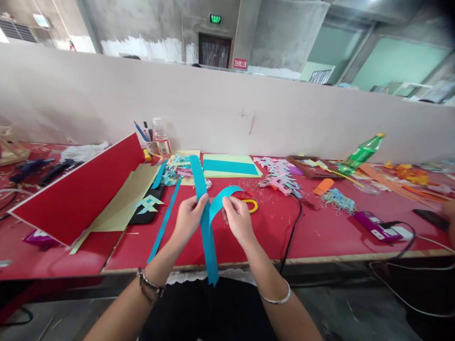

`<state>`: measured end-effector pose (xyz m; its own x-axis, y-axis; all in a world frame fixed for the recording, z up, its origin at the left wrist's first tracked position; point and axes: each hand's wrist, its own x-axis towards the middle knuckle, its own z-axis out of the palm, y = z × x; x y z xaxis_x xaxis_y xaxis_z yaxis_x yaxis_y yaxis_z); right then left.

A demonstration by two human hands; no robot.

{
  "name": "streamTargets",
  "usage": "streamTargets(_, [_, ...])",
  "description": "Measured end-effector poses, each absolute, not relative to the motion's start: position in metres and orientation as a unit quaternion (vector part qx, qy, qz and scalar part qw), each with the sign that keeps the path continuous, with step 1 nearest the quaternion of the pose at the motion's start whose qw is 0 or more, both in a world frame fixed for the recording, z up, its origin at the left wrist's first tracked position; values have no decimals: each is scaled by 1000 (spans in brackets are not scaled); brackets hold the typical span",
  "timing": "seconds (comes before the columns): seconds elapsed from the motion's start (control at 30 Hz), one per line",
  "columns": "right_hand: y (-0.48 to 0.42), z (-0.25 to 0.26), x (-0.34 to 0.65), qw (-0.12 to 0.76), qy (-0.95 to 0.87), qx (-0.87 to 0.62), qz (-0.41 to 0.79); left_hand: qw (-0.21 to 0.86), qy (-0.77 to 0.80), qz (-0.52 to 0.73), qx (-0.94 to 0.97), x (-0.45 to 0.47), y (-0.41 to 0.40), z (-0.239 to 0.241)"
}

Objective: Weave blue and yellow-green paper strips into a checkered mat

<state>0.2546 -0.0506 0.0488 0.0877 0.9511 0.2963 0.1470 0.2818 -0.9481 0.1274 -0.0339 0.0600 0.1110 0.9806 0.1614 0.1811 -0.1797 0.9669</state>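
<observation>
In front of my body I hold long blue paper strips point(210, 251) above the red table. My left hand point(188, 218) is closed on them, its thumb pressing on the upright strip. My right hand point(239, 220) pinches a curved blue strip point(225, 193) that bends up and over to the right; whether it is a separate piece or a fold of the same strip I cannot tell. Just beyond my right hand, scissors with a yellow handle point(253, 205) lie partly hidden. Another narrow blue strip point(165, 220) rests left of my left hand. A blue strip point(231, 166) lies on pale yellow paper point(249, 160) behind.
A pink glue gun point(280, 184) with a black cord lies to the right. A red board point(88, 184) leans at left over tan sheets point(121, 203). Further right are a green bottle point(362, 154), a purple power strip point(377, 227) and paper scraps point(337, 200). A white partition point(213, 113) bounds the back.
</observation>
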Motion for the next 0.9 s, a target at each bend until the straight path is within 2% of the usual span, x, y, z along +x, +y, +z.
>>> streamTargets(0.13, [-48, 48, 255, 593, -539, -472, 368, 481, 433, 427, 631, 130, -37, 59])
streamTargets(0.33, [-55, 50, 252, 539, -612, -496, 298, 392, 474, 442, 653, 131, -38, 54])
streamTargets(0.4, [-58, 50, 253, 529, -629, -491, 287, 392, 478, 451, 644, 129, -37, 55])
streamTargets(0.53, [-56, 47, 255, 552, -594, -491, 319, 432, 478, 458, 612, 126, -36, 58])
streamTargets(0.67, [-52, 48, 257, 585, -539, -483, 365, 459, 430, 413, 658, 127, -39, 56])
streamTargets(0.77, [-52, 51, 256, 585, -530, -476, 388, 424, 460, 406, 666, 129, -41, 52])
streamTargets(0.9, [-57, 53, 254, 544, -600, -463, 360, 348, 492, 431, 671, 129, -40, 48])
